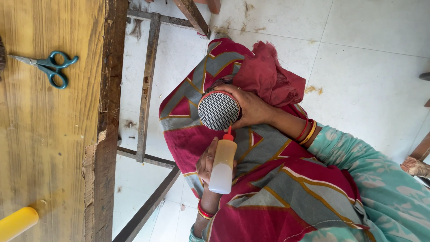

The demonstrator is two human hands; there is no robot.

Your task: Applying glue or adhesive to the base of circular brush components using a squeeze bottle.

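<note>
Left hand [207,162] is clenched round a squeeze bottle [224,166], a soft translucent plastic one with pale amber liquid in the upper part. The fingers wrap the back of the body and are mostly hidden behind it. Its red nozzle [229,133] points away from the hand and touches, or all but touches, the rim of the mesh piece.

Right hand [253,107] is just beyond the nozzle and grasps a round mesh-faced piece [218,110]. This is a perforated metal disc or cap with an orange rim, its face turned to the camera. The fingers curl over the far edge and the palm is behind it.

Handling, as a judgement:
- Bottle: looks light and squashy and will dispense if squeezed. Hold it mid-body, not at the nozzle.
- Mesh piece: looks stiff and light, and the face might dent. Grip it by the rim or back.

Red and gold bangles [307,132] sit on the right wrist, and a red one [204,211] on the left. A crumpled dark red cloth [268,76] bunches over the right hand. A red and grey patterned cloth [277,179] lies under both hands, across the lap.

Well away from the left hand, past a rough wooden frame [145,89], is the wooden bench [45,148]. On it lie teal-handled scissors [49,67], and a yellow cylinder [18,222] sits at its near corner. The pale tiled floor [367,54] beyond the right hand has scattered fibre bits.
</note>
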